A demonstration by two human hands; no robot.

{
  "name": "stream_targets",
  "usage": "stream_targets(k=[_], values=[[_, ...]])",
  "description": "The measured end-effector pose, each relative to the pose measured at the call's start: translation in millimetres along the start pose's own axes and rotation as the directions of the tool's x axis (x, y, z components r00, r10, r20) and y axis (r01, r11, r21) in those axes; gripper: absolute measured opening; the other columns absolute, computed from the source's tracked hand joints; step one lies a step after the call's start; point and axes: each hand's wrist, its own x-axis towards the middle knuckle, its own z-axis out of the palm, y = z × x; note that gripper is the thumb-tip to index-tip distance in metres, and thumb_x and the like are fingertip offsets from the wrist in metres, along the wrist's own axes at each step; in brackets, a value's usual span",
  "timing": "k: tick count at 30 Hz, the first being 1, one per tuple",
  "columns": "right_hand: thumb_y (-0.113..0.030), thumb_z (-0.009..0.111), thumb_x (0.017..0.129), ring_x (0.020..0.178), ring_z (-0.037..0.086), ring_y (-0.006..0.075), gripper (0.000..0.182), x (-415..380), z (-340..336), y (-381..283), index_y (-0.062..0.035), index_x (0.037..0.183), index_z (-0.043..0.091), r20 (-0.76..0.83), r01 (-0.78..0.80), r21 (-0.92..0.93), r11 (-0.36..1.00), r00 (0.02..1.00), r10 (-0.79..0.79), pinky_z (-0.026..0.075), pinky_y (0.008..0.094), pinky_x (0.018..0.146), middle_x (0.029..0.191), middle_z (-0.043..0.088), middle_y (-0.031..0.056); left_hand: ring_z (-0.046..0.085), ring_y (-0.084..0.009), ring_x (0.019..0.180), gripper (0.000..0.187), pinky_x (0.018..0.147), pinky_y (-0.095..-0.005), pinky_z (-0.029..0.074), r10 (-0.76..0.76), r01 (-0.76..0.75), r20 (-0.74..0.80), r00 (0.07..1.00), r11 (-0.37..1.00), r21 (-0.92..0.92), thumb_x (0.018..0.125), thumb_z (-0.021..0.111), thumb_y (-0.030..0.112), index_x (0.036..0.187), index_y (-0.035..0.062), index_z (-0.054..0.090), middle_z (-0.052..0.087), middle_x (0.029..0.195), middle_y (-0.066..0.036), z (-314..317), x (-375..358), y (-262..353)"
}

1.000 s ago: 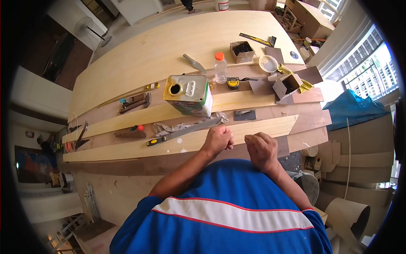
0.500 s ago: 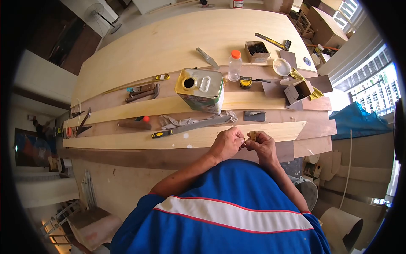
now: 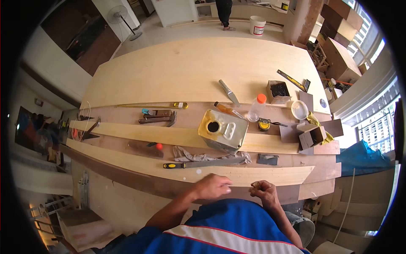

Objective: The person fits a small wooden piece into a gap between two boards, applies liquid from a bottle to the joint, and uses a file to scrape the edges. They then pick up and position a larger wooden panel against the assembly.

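Note:
My left hand (image 3: pixel 213 186) hovers over the table's near edge, slightly blurred, fingers pointing right with nothing visible in them. A short gap separates it from my right hand (image 3: pixel 265 194), whose fingers are pinched together; whatever small thing they hold cannot be made out. Both hands are just in front of a pale wood strip (image 3: pixel 249 174). Beyond the strip lies a long file with a black and yellow handle (image 3: pixel 171 166), beside a crumpled rag (image 3: pixel 182 153). A dark flat block (image 3: pixel 267 159) rests to the right of the file.
An open-topped metal can (image 3: pixel 226 137) stands mid-table. Around it are a capped plastic bottle (image 3: pixel 256 109), tape measure (image 3: pixel 264 124), putty knife (image 3: pixel 229 92), box of dark bits (image 3: pixel 279 92) and hammer (image 3: pixel 172 119). A small carton (image 3: pixel 312 138) sits right. A person's legs (image 3: pixel 224 12) show beyond.
My hands have come apart from where they met at a small thing, the left one moving left. The view has tilted up, so the table sits lower and the far floor shows.

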Motion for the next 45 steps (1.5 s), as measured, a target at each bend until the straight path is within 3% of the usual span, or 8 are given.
stream_targets(k=[4,6,12,18,31,39,43,45], values=[[-0.002,0.079,0.083,0.079,0.069,0.0163,0.018,0,-11,8,0.0024,0.099,0.07,-0.13,-0.107,0.129,0.986,0.984,0.123,0.056,0.0297,0.075,0.089,0.072,0.0084,0.069,-0.0108,0.072,0.02,0.067,-0.0276,0.057,-0.26,-0.034,-0.545,0.797,0.882,-0.47,0.095,0.07,0.012,0.109,-0.003,0.071,0.075,0.087,-0.007,-113,-9,-57],[-0.002,0.078,0.083,0.078,0.069,0.0167,0.016,0,-22,22,0.0022,0.096,0.07,-0.156,-0.14,0.145,0.98,0.974,0.162,0.056,0.03,0.076,0.089,0.073,0.0088,0.072,-0.0158,0.074,0.02,0.067,-0.0301,0.058,-0.004,0.002,-0.823,0.568,1.0,-0.003,0.091,0.071,0.006,0.11,-0.0012,0.07,0.074,0.089,-0.009,-165,25,-103],[-0.003,0.075,0.082,0.077,0.069,0.0172,0.013,-10,-17,24,0.0026,0.091,0.068,-0.287,-0.215,0.169,0.962,0.923,0.256,0.056,0.0304,0.076,0.085,0.072,0.0107,0.063,-0.0351,0.114,0.041,0.101,-0.0464,0.051,0.54,-0.188,-0.405,0.738,0.74,0.646,0.078,0.07,0.009,0.119,0.0057,0.069,0.069,0.117,-0.014,-218,179,-118],[-0.003,0.073,0.082,0.075,0.067,0.0188,0.013,-32,-9,42,0.0006,0.092,0.065,-0.387,-0.117,0.348,0.93,0.885,0.257,0.055,0.0318,0.074,0.082,0.069,0.0088,0.059,-0.0326,0.115,0.048,0.097,-0.0483,0.049,0.249,-0.328,0.236,0.939,0.443,0.834,0.074,0.069,0.002,0.12,0.0129,0.06,0.064,0.112,-0.01,-200,298,-132],[-0.016,0.079,0.088,0.077,0.068,0.0172,0.02,-33,-6,74,-0.0038,0.094,0.064,-0.366,-0.135,0.367,0.921,0.889,0.276,0.058,0.0327,0.076,0.085,0.068,0.0063,0.061,-0.0421,0.113,0.041,0.096,-0.0499,0.05,0.23,-0.04,-0.162,0.96,0.681,0.731,0.076,0.07,0.005,0.115,0.0019,0.058,0.064,0.117,-0.023,-206,260,-185],[-0.016,0.08,0.089,0.078,0.069,0.0172,0.02,-14,-20,71,-0.0081,0.094,0.063,-0.346,-0.105,0.305,0.947,0.914,0.213,0.057,0.0318,0.074,0.085,0.069,0.0057,0.068,-0.029,0.095,0.055,0.088,-0.0382,0.055,-0.049,-0.004,-0.681,0.731,0.997,-0.077,0.067,0.08,0.017,0.115,-0.0025,0.063,0.071,0.105,-0.016,-230,154,-170],[-0.017,0.08,0.089,0.08,0.069,0.0172,0.021,-10,-23,67,-0.0094,0.094,0.061,-0.301,-0.153,0.266,0.952,0.925,0.233,0.057,0.0322,0.075,0.087,0.069,0.0052,0.064,-0.0173,0.083,0.041,0.076,-0.0332,0.054,-0.211,-0.095,-0.768,0.604,0.938,-0.332,0.067,0.083,0.018,0.098,0.0004,0.064,0.068,0.091,-0.008,-229,108,-147],[-0.018,0.079,0.091,0.083,0.069,0.0166,0.019,-7,-25,69,-0.009,0.095,0.062,-0.281,-0.136,0.215,0.967,0.94,0.194,0.056,0.0323,0.076,0.09,0.069,0.0045,0.066,-0.0182,0.07,0.027,0.059,-0.0355,0.054,-0.399,-0.051,-0.539,0.742,0.767,-0.639,0.08,0.075,0.026,0.098,0.0068,0.066,0.067,0.079,-0.005,-223,80,-119]])
